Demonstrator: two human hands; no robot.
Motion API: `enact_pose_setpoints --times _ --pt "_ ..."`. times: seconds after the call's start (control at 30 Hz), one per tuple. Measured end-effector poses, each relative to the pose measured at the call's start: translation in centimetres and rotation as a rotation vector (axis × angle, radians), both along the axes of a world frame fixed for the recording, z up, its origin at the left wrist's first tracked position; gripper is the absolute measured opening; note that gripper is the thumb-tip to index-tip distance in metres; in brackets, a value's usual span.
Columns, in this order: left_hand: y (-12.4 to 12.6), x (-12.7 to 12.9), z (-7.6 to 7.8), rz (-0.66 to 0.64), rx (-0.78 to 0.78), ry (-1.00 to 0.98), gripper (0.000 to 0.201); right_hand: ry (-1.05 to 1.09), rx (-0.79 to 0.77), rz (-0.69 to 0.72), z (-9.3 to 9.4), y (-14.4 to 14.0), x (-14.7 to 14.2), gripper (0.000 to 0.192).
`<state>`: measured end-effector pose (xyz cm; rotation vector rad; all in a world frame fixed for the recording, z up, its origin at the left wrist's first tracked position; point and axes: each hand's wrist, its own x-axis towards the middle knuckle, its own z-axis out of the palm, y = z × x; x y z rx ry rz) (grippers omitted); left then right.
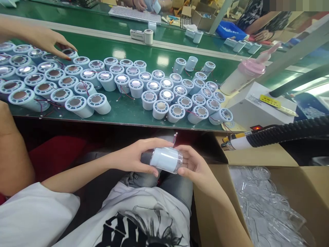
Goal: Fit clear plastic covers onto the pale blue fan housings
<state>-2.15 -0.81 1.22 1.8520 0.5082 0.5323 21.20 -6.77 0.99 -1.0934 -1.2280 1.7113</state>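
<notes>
pale blue cylinder [166, 160] | we hold it lying on its side, low over our lap | clear sleeve around its right end | held between both our hands, below the bench edge

White cylinders [144, 85] crowd the green table [128, 113], leaving perhaps a narrow bare strip along its near edge.

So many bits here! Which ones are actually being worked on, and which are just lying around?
In use: white cylinder, held between left hand and right hand; matching cylinders on the belt; box of clear covers.
Lying about: pink-capped bottle; keyboard; blue tray.
</notes>
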Motion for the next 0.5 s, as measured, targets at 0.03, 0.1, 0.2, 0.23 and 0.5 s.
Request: enact_pose_setpoints --times 0.03,0.1,0.2,0.23,0.5 --pt "0.0 0.0 0.0 -0.001 0.009 -0.002 0.078 0.003 -0.019 -0.008 -0.1 0.0 -0.1 0.052" --pt "0.1 0.0 -0.2 -0.007 0.027 -0.010 0.077 0.009 -0.056 -0.027 -0.3 0.0 -0.2 0.053" --pt "0.1 -0.1 -0.3 -0.015 0.049 -0.027 0.077 0.060 -0.128 -0.034 -0.5 0.1 -0.5 0.053" --pt "0.2 -0.1 -0.4 -0.016 0.054 -0.031 0.077 0.081 -0.159 -0.026 -0.6 0.1 -0.6 0.052" --pt "0.4 0.0 -0.1 -0.027 0.105 -0.070 0.074 0.152 -0.373 -0.013 -0.4 0.4 -1.4 0.050"
